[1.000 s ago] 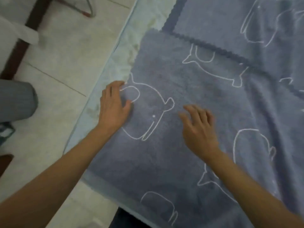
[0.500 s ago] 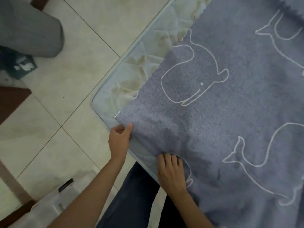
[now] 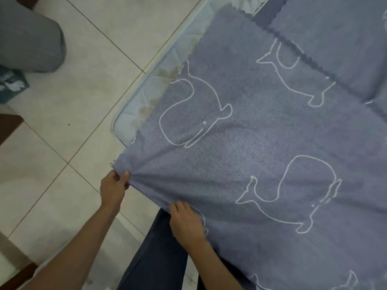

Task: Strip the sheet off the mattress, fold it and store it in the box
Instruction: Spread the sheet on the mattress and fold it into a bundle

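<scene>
The sheet [image 3: 251,147] has come off the mattress [image 3: 144,95] corner, pinched by the left hand [image 3: 114,190], the right hand [image 3: 186,223] just beside it gripping its edge.

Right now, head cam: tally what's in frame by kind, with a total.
Hands: 2, left hand and right hand, both gripping the sheet's edge
Sheet: 1, blue-grey with whale outlines
Mattress: 1
Grey roll on the floor: 1
Teal item on the floor: 1, too cut off to identify
Total: 6
</scene>
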